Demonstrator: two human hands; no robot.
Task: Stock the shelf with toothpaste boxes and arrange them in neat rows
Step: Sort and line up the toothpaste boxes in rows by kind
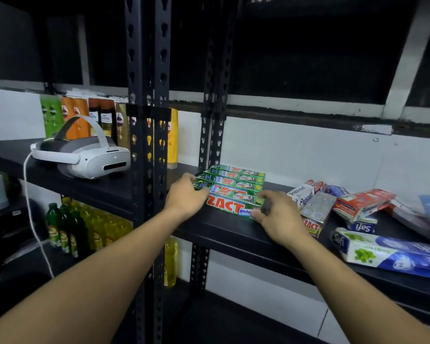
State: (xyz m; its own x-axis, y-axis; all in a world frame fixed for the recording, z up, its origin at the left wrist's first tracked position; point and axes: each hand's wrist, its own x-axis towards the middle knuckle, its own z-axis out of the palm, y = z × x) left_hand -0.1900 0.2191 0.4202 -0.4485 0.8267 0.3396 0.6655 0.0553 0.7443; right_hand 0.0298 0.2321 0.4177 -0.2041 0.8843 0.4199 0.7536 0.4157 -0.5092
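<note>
Two bare forearms enter from the lower left and lower right of the frame, narrowing toward the centre. Neither carries a sleeve, watch, band or glove along its visible length. The left hand [185, 196] and right hand [274, 214] are also uncovered, with no rings visible on the fingers that show. Fingernails look short and unpainted.

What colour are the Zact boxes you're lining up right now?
Green, with red Zact lettering, on the Zact boxes. Only the head view shows them.
</note>
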